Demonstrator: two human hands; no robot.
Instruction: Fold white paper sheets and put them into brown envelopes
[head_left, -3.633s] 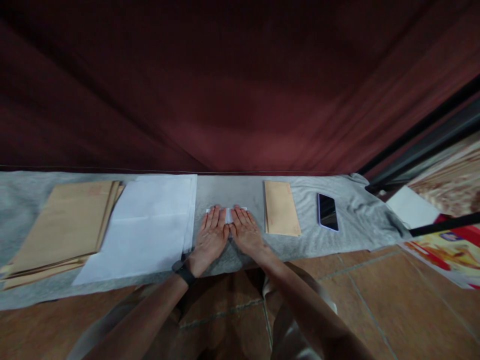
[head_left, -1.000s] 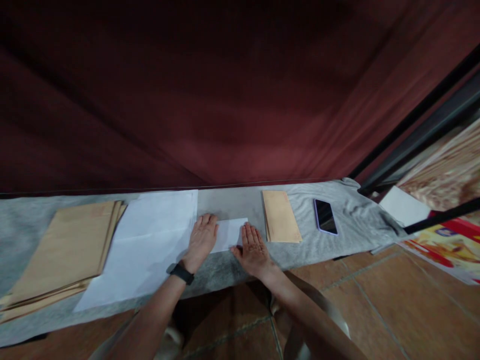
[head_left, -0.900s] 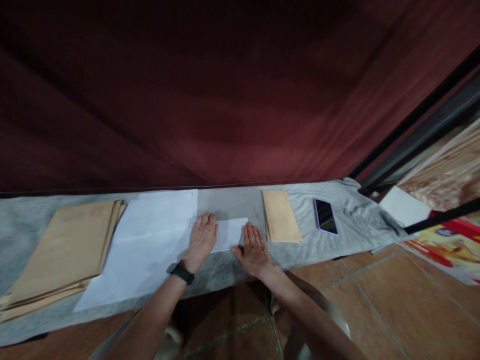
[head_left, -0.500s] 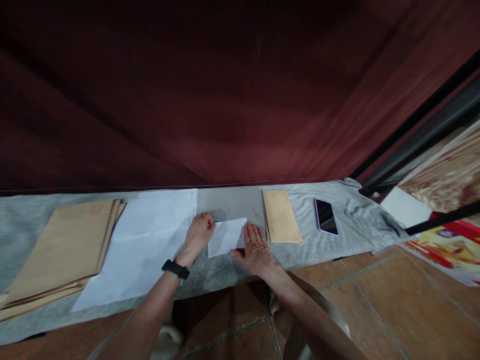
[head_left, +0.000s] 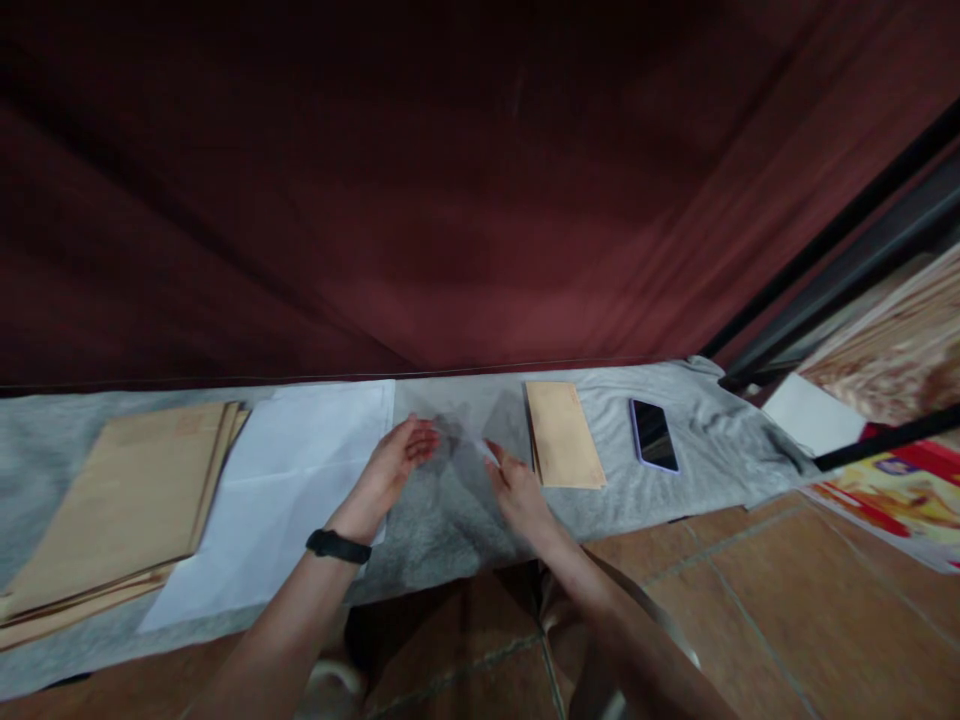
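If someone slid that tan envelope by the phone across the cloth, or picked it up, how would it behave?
The tan envelope lies thin and flat, so it is probably light and would flex when lifted by one end. On the wrinkled grey cloth it would likely drag or catch rather than glide. Being flat, it should not roll or tip.

Folded paper point(head_left: 471, 437) between both hands, blurred, nearly indiscernible.

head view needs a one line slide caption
Two hands, left hand and right hand, lift a folded white paper above grey cloth.

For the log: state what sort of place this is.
Probably a makeshift floor workspace indoors: a grey cloth spread over terracotta floor tiles, a dark red curtain behind, stacked brown envelopes.
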